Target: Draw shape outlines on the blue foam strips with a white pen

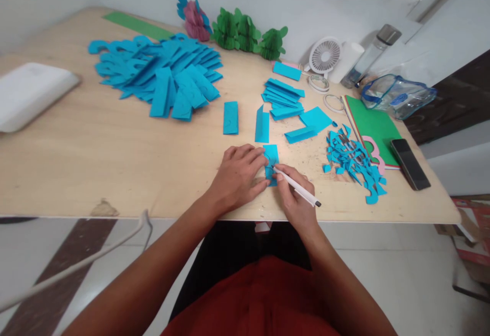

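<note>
A small blue paper piece (272, 153) lies flat near the table's front edge, with a dark curved line on it. My left hand (243, 175) rests on its left side, fingers stretched out and pressing it down. In my right hand (296, 193) is a white pen (298, 187), its tip touching the paper. Just beyond stand or lie more folded blue pieces: one (230, 118) with a drawn curve, one half-open (262, 125), and a small stack (283, 98). What lies under my left fingers is partly hidden.
A big heap of blue folded paper (161, 73) covers the back left. Blue scraps (354, 157) lie at right beside a green sheet (369, 126), a pink cutout (374, 154) and a phone (410, 164). Behind are green paper ornaments (248, 33), a fan (324, 55) and a bottle (369, 57).
</note>
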`<state>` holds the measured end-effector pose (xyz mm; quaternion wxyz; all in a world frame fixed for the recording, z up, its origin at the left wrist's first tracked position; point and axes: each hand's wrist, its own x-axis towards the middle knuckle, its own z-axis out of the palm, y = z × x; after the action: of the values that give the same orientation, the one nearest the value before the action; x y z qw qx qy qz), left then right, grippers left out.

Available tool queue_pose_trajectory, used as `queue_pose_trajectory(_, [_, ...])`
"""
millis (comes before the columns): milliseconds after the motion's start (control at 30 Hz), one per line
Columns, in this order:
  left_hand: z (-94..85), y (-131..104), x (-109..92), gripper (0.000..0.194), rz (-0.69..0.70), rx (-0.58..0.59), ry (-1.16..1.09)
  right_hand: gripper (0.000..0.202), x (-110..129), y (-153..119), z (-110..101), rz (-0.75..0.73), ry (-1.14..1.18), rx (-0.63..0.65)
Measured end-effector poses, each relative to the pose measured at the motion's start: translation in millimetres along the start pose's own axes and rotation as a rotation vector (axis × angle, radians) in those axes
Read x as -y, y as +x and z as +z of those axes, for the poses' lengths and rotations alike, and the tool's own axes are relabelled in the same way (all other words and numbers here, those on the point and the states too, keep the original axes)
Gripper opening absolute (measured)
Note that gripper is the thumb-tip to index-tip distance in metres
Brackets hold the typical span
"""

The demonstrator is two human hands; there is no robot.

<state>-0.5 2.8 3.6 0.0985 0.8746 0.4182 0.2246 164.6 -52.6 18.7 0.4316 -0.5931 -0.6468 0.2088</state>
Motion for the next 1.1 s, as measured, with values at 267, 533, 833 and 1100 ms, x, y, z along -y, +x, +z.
queue_pose_trajectory(267, [0.0,-0.1,-0.1,0.023,-0.001,-0.005,0.004,0.021,-0.4,0.0,-0.3,0.005,-0.005,-0.001])
queue_pose_trajectory(533, [-0.1,0.0,-0.1,0.023,0.003,-0.001,0.004,0.021,0.5,-0.1,-0.2,0.004,-0.004,0.0])
queue_pose_trajectory(833, [-1.4,0.1,-0.4,0.023,0.003,0.008,-0.003,0.021,-0.6,-0.2,-0.4,0.001,0.008,0.006])
queue_pose_trajectory(1100, [-0.1,0.0,0.5,0.024,0.009,0.005,0.019,0.021,0.7,-0.3,-0.2,-0.003,-0.001,0.002])
